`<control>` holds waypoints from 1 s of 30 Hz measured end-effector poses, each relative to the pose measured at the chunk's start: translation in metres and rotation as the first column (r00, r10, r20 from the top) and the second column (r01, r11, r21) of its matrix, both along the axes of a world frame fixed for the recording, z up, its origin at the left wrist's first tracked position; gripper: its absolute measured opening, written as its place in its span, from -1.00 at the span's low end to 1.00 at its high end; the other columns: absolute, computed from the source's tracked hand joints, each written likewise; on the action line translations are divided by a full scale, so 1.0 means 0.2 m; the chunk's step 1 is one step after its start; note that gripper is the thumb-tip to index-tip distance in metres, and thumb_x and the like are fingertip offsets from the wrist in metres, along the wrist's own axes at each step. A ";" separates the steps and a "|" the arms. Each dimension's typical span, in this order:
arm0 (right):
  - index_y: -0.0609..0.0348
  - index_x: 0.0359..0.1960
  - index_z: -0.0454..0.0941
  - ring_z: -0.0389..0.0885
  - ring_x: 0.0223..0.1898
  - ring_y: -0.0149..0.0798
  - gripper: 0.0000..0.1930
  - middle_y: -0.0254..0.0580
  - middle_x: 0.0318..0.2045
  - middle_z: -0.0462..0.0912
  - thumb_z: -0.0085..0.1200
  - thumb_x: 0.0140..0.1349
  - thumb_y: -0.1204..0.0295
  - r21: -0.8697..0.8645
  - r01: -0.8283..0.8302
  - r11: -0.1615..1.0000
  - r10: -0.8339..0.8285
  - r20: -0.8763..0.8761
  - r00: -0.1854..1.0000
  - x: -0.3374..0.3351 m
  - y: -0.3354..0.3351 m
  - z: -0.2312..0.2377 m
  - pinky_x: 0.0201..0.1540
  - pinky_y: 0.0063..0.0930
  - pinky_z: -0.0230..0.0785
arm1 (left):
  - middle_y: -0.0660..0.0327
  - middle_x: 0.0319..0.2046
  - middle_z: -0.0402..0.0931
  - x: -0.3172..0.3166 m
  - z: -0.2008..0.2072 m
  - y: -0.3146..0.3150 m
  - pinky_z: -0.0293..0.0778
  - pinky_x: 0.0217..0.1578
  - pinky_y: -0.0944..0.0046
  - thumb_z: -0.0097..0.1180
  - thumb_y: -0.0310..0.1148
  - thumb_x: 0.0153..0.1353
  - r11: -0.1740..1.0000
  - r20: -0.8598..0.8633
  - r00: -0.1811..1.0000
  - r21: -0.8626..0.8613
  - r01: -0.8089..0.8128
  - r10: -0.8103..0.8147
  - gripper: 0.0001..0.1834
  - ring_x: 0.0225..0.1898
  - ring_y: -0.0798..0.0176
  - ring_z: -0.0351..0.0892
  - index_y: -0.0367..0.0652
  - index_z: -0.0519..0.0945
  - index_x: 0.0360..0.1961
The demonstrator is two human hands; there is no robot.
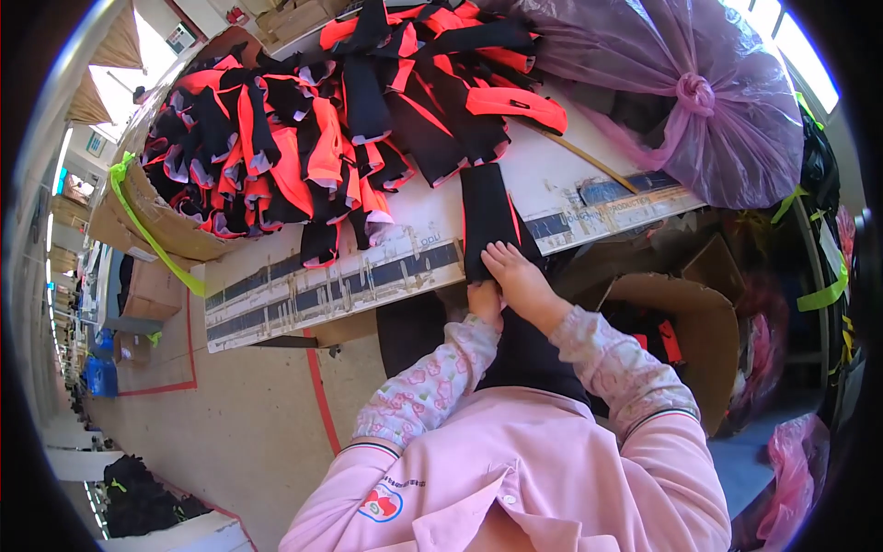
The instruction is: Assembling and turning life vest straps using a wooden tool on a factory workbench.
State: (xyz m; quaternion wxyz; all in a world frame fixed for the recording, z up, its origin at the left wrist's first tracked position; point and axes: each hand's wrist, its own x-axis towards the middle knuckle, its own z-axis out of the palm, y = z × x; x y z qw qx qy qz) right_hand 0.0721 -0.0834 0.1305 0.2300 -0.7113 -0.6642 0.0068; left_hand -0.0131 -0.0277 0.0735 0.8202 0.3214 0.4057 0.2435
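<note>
A black fabric piece (487, 207) with bright orange-red edging lies across the front edge of the table, its near end hanging toward me. My right hand (524, 281) rests on top of that end, fingers stretched out over the cloth. Just below and left of it, my left hand (486, 302) is at the hem of the same piece. The left fingers are hidden by the cloth, so their grip does not show. Farther back, a large heap of similar black and orange-red fabric pieces (303, 152) covers the left and middle of the table.
The worn white table (395, 276) has tape strips along its front edge. A thin wooden stick (598, 166) lies near a knotted pink plastic bag (745, 120). At the left end stands a cardboard box (166, 216); another open carton (685, 299) sits low at right.
</note>
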 end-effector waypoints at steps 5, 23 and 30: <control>0.32 0.10 0.30 0.24 0.21 -0.03 -0.40 0.05 0.13 0.33 0.06 -0.10 0.56 0.050 -0.058 0.997 0.063 -0.088 0.994 0.08 -0.05 -0.03 0.28 -0.25 0.02 | 0.18 -0.34 0.52 -0.07 -0.03 0.02 0.47 -0.23 0.17 -0.07 -0.26 0.20 0.991 0.043 0.993 -0.081 0.110 -0.107 -0.83 -0.32 0.23 0.54 -0.04 0.46 -0.22; 0.29 0.23 0.09 -0.07 0.33 0.02 -0.27 -0.03 0.29 0.06 -0.16 0.18 -0.03 0.056 0.143 0.988 -0.150 0.163 0.975 0.21 0.43 -0.02 0.27 0.08 -0.17 | 0.13 -0.44 0.58 -0.14 0.10 0.18 0.42 -0.53 0.31 -0.03 -0.20 0.25 0.916 -0.232 0.894 0.033 0.401 -0.383 -0.72 -0.65 0.30 0.49 -0.12 0.36 -0.12; 0.15 0.22 0.16 -0.07 0.34 -0.08 -0.24 -0.11 0.29 0.07 -0.04 0.06 -0.07 -0.217 0.036 0.975 -0.018 0.085 0.996 0.20 0.38 0.01 0.19 0.25 -0.11 | 0.13 -0.49 0.52 -0.20 0.02 0.14 0.54 -0.39 0.17 0.02 -0.20 0.22 0.951 -0.180 0.940 0.060 0.304 -0.289 -0.72 -0.63 0.29 0.48 -0.18 0.44 -0.19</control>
